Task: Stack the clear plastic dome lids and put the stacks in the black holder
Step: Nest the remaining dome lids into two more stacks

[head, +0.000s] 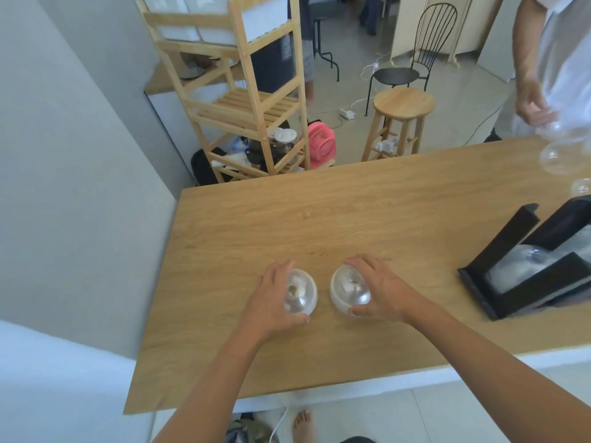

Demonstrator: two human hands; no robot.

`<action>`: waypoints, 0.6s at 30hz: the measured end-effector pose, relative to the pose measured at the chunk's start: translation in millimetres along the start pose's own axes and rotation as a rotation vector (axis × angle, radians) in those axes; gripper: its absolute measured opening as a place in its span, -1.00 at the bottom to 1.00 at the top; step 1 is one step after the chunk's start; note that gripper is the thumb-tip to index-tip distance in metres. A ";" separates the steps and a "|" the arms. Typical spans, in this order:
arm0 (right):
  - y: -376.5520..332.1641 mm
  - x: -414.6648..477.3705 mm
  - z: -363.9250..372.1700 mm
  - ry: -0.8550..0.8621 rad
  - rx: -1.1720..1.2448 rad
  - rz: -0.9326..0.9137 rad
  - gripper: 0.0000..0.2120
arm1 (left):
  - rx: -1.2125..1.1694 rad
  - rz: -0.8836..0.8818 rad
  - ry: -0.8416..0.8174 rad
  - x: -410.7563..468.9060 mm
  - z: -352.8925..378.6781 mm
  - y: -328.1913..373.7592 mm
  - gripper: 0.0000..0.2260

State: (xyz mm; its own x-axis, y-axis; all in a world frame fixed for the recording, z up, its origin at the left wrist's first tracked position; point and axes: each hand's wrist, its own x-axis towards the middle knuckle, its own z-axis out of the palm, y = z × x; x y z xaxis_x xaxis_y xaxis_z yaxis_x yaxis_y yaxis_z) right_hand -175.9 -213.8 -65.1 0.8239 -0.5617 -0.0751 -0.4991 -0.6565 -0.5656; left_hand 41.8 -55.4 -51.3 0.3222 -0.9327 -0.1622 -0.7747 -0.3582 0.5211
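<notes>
Two clear plastic dome lids are held just above the wooden table (319,212), tilted so their open rims face each other. My left hand (273,298) grips the left dome lid (302,294). My right hand (380,287) grips the right dome lid (347,294). A small gap separates the two lids. The black holder (518,266) lies at the table's right edge with a stack of clear lids (524,260) inside it.
Another person stands at the far right; their hand (532,105) is over more clear dome lids (558,155) on the table's back right corner. Behind the table stand a wooden shelf (243,100), a pink fan (321,143), a wooden stool (403,107) and a black chair (412,59).
</notes>
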 end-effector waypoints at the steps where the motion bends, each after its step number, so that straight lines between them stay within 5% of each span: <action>1: 0.8 0.3 0.6 -0.010 0.002 0.008 0.00 | 0.021 0.005 -0.029 1.6 -1.0 0.3 0.03; 14: 6.9 5.1 3.8 -0.033 -0.019 0.031 0.04 | 0.230 0.031 -0.184 19.2 -16.4 5.8 -0.18; 18: 5.3 5.3 2.5 -0.044 -0.022 0.042 0.05 | 0.202 0.024 -0.244 22.5 -20.9 5.1 0.00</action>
State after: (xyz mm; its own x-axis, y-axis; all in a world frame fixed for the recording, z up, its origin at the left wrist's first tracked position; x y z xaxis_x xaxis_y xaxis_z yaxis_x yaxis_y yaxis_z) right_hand -173.5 -219.0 -70.6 0.8128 -0.5669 -0.1343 -0.5388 -0.6438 -0.5433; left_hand 56.5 -77.3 -34.8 0.1811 -0.9148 -0.3611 -0.8809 -0.3141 0.3541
